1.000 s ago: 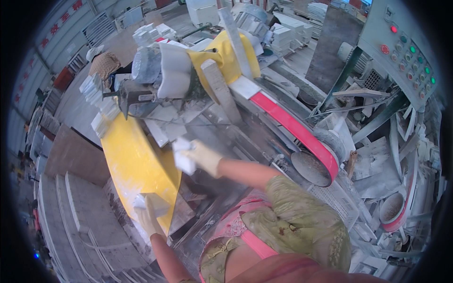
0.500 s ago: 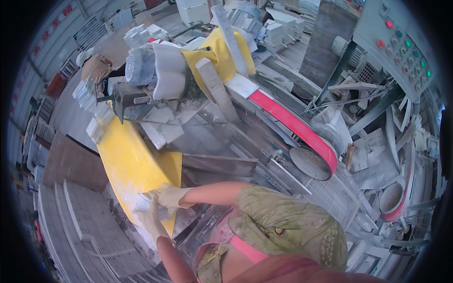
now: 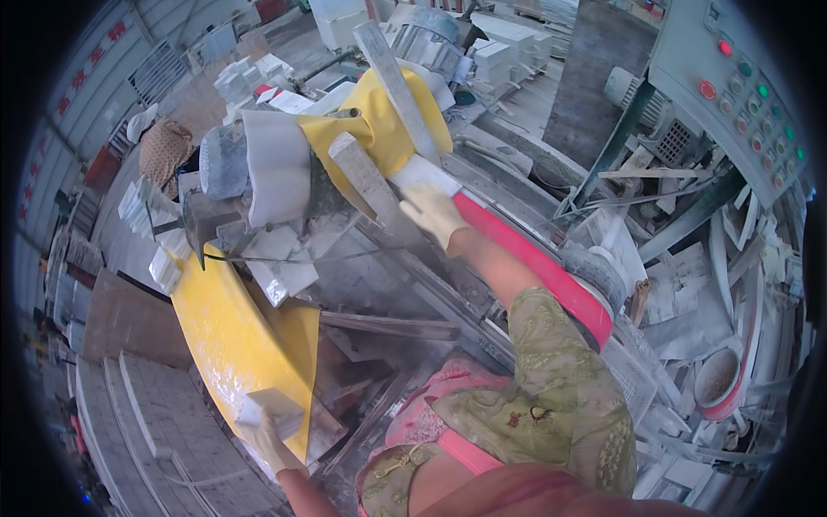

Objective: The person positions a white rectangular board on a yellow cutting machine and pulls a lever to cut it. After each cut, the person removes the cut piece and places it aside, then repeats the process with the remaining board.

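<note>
Both my hands wear pale, cream-coloured gloves. My left hand (image 3: pixel 269 439) grips the near side of a small stack of white tiles (image 3: pixel 274 405), which rests on the low end of a yellow sheet (image 3: pixel 237 323). My right arm is stretched forward across the machine. At its end, my right hand (image 3: pixel 433 217) is open, fingers apart, beside the near edge of a white slab (image 3: pixel 422 175). That slab lies at the far end of a red belt (image 3: pixel 534 267). Whether the fingers touch the slab I cannot tell.
A control panel (image 3: pixel 741 86) with lit buttons stands at the right. A grey bar (image 3: pixel 362 172) leans near my right hand. White blocks (image 3: pixel 164 270) sit at the yellow sheet's far end. Stacked slabs (image 3: pixel 129 414) lie at left; a person (image 3: pixel 164 146) bends farther back.
My right hand has left the white tiles and moved forward and right to the slab by the red belt. My left hand stays at the tiles. The view has shifted slightly.
</note>
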Motion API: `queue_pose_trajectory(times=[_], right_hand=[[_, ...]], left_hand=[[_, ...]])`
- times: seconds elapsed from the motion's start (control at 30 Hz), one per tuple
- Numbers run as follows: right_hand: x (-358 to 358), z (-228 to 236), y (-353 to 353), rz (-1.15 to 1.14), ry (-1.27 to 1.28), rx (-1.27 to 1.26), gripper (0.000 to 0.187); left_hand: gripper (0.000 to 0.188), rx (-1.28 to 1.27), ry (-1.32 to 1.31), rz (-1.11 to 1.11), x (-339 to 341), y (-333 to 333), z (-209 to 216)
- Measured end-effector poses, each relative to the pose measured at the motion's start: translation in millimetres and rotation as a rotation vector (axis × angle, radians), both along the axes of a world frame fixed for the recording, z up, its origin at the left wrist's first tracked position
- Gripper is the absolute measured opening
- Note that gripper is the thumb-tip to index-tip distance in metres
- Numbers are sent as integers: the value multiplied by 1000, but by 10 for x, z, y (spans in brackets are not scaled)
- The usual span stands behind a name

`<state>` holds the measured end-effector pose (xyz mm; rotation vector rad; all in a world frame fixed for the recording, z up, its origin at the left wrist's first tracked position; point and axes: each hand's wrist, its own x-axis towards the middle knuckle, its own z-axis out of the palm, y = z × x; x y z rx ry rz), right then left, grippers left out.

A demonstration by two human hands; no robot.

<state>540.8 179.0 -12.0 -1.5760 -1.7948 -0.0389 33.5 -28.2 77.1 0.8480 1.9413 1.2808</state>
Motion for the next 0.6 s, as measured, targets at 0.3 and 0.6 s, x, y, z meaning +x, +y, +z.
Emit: queue_pose_trajectory(times=[0.3, 0.6], right_hand=[[410, -361, 550, -254, -328, -477, 68], [564, -411, -168, -175, -258, -313, 64]], left_hand=[[99, -5, -40, 26, 47, -10, 40], [99, 16, -89, -25, 160, -85, 90]])
